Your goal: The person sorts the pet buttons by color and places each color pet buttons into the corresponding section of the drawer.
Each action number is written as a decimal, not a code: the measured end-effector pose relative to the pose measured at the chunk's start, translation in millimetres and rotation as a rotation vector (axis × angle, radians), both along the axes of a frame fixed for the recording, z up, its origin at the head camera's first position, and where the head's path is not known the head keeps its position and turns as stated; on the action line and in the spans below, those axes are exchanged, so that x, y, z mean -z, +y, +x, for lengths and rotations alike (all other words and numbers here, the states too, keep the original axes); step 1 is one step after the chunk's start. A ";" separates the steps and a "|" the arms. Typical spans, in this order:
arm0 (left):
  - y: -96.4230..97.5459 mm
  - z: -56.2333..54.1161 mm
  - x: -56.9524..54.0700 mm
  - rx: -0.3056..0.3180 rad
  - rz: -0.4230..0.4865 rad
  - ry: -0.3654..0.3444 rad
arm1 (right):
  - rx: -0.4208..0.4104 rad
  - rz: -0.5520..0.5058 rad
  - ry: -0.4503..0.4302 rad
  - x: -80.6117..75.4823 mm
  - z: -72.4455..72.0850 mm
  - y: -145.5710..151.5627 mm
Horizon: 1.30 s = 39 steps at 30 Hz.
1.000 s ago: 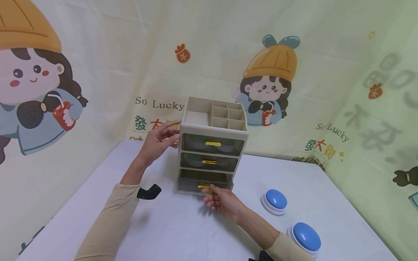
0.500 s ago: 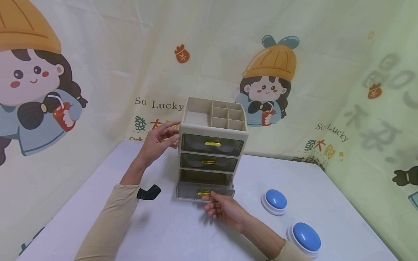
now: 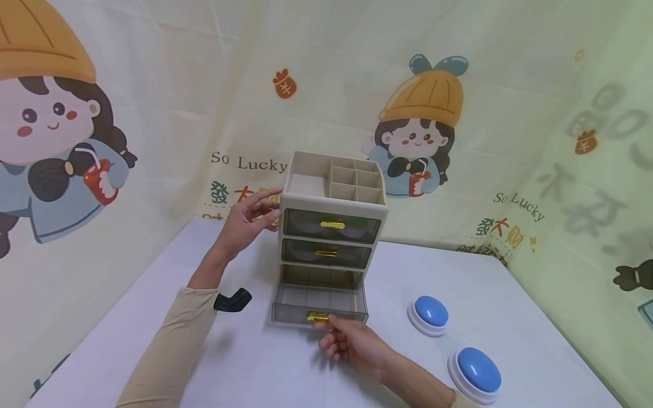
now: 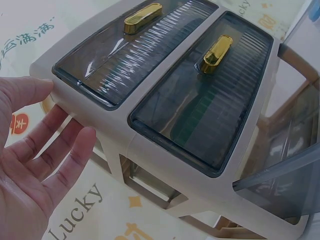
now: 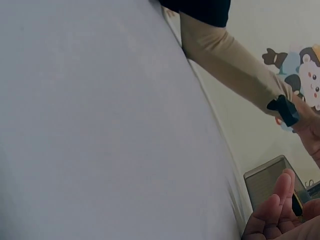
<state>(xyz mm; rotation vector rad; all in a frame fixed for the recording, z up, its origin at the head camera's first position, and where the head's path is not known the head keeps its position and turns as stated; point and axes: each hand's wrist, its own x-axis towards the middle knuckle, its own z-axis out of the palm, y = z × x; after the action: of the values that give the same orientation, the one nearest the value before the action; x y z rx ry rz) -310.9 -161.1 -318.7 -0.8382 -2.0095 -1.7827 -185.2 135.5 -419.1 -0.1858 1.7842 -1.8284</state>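
At bottom drawer (image 3: 291, 313) | right hand (image 3: 352, 343) pinching gold handle (image 3: 317, 317) | left hand (image 3: 247, 221) spread, touching cabinet (image 3: 331, 203) | blue buttons (image 3: 479, 369): head view only

Tan-sleeved arms (image 3: 170, 343) angle forward and inward, the left hand (image 3: 246, 222) held high, its fingers slightly bent and apart, the right hand (image 3: 354, 343) lower, thumb and forefinger in a pinch, remaining fingers curled.

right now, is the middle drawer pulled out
No, the middle drawer sits flush in the cabinet; only the bottom drawer is pulled out.
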 end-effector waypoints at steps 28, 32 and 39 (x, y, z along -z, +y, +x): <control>-1.1 -1.6 2.6 -0.003 0.003 -0.001 | -0.155 0.306 0.598 -24.6 26.1 10.9; -0.5 -1.5 2.0 0.002 0.006 -0.001 | -0.159 0.317 0.671 -29.6 28.0 14.0; 0.5 -2.2 1.1 0.001 0.008 0.000 | -0.150 0.335 0.686 -32.2 29.5 23.5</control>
<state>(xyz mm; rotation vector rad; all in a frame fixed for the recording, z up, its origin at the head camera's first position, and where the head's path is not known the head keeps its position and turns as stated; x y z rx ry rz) -313.1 -160.6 -319.8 -0.8368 -2.0007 -1.7907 -155.7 159.0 -386.9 -0.8714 2.4201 -1.4152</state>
